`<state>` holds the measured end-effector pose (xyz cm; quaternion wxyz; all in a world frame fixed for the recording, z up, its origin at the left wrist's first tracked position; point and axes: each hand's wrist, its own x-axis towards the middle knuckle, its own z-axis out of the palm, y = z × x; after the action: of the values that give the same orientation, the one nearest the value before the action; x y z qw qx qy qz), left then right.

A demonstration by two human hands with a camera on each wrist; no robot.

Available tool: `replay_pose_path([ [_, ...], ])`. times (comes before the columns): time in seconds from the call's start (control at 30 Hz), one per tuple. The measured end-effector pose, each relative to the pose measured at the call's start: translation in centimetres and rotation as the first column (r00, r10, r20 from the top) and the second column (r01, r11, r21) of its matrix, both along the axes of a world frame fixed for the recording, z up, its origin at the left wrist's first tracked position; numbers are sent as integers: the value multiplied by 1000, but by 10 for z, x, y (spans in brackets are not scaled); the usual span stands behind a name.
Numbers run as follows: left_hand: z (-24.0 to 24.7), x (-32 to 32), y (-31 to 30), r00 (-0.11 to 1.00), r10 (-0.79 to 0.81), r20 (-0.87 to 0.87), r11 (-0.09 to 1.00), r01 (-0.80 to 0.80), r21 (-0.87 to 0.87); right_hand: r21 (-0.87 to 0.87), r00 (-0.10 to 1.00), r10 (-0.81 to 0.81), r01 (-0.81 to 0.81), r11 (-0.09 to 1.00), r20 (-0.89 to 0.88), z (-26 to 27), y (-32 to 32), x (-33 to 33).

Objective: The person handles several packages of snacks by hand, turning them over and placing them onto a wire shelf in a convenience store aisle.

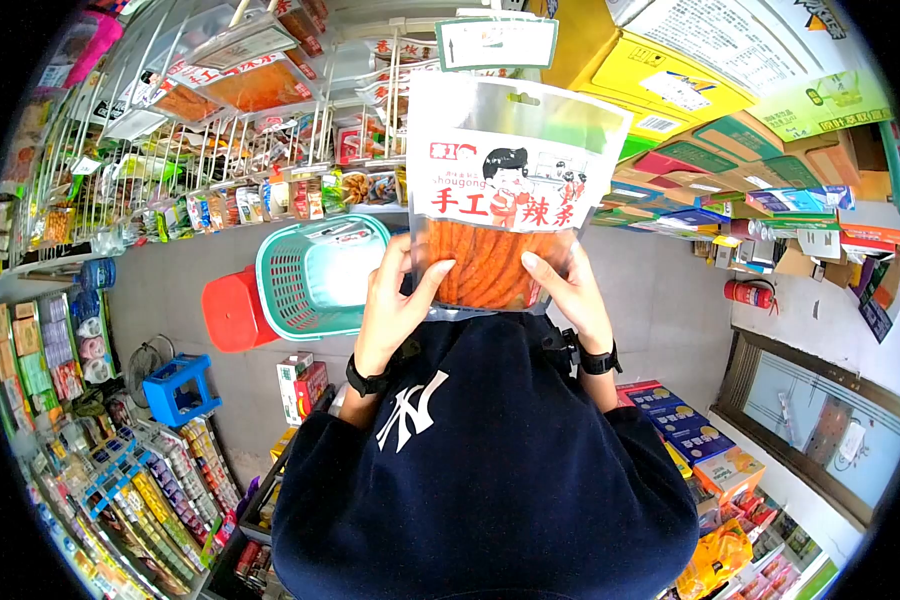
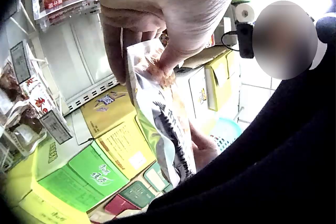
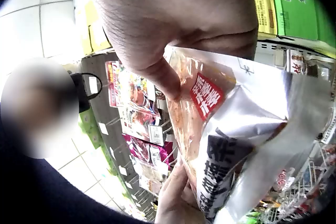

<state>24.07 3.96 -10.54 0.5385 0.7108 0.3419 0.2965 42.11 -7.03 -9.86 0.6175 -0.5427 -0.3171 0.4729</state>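
Observation:
Both hands hold up a large bag of spicy gluten strips (image 1: pixel 495 265), its printed front facing the head camera and orange-red strips showing through the clear lower part. My left hand (image 1: pixel 395 305) pinches the lower left edge, thumb on the front and fingers behind. On the lower right edge, my right hand (image 1: pixel 575 295) grips in the same way. In the left wrist view the bag (image 2: pixel 157 108) appears edge-on under the left thumb. The right wrist view shows the back of the bag (image 3: pixel 247 113), silvery with dark lettering, with the right thumb pressed near its edge.
A teal shopping basket (image 1: pixel 320 275) stands on the floor to the left, beside a red stool (image 1: pixel 238 310). Racks of packaged snacks (image 1: pixel 240 180) line the front left. Stacked cartons (image 1: pixel 670 90) rise at front right. A blue stool (image 1: pixel 180 390) and a fire extinguisher (image 1: pixel 750 293) stand farther out.

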Motion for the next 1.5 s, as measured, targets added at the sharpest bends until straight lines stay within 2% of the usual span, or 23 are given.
replay_pose_path([
  [0.33, 1, 2, 6, 1000, 3, -1, 1000, -3, 31, 2, 1000, -7, 7, 1000, -1, 1, 5, 3],
  [0.4, -1, 2, 7, 1000, 8, 16, 999, -9, 48, -84, 999, -2, 6, 996, 46, 4, 6, 6],
  [0.53, -1, 3, 8, 998, 41, 43, 997, -44, 64, -63, 998, 16, -12, 998, 54, 6, 13, 8],
  [0.63, 4, 1, 11, 997, 64, 48, 995, -67, 73, -137, 998, 57, -58, 989, -11, 8, 16, 10],
  [0.7, 9, 1, 15, 994, 76, 76, 995, -81, 62, -110, 996, 80, -77, 991, 26, 7, 23, 13],
  [0.73, 9, 1, 13, 994, 76, 76, 995, -81, 63, -19, 998, 21, -20, 1000, 65, 11, 26, 7],
  [0.77, 11, 2, 16, 993, 86, 78, 992, -92, 81, -8, 997, 34, -33, 999, 76, 13, 31, 11],
  [0.83, 13, 0, 16, 993, 89, 75, 991, -96, 93, -78, 994, 78, -72, 994, 77, 11, 29, 12],
  [0.9, 17, 0, 20, 994, 82, 67, 997, -83, 4, -37, 989, 79, -75, 997, 127, 14, 33, 12],
  [0.93, 15, -1, 20, 996, 78, 53, 997, -77, -22, -36, 994, 69, -66, 997, 89, 15, 32, 10],
  [1.03, 18, 0, 21, 995, 78, 59, 997, -76, -29, 1, 991, 58, -59, 998, 116, 19, 36, 9],
  [1.17, 17, 5, 26, 993, 70, 92, 995, -76, 64, 17, 980, 50, -54, 998, 193, 21, 44, 17],
  [1.27, 21, 8, 28, 993, 74, 94, 994, -81, 70, 30, 991, -27, 23, 999, 132, 21, 46, 13],
  [1.5, 24, 15, 37, 992, 62, 108, 995, -71, 73, 3, 995, -19, 19, 1000, 98, 24, 51, 20],
])
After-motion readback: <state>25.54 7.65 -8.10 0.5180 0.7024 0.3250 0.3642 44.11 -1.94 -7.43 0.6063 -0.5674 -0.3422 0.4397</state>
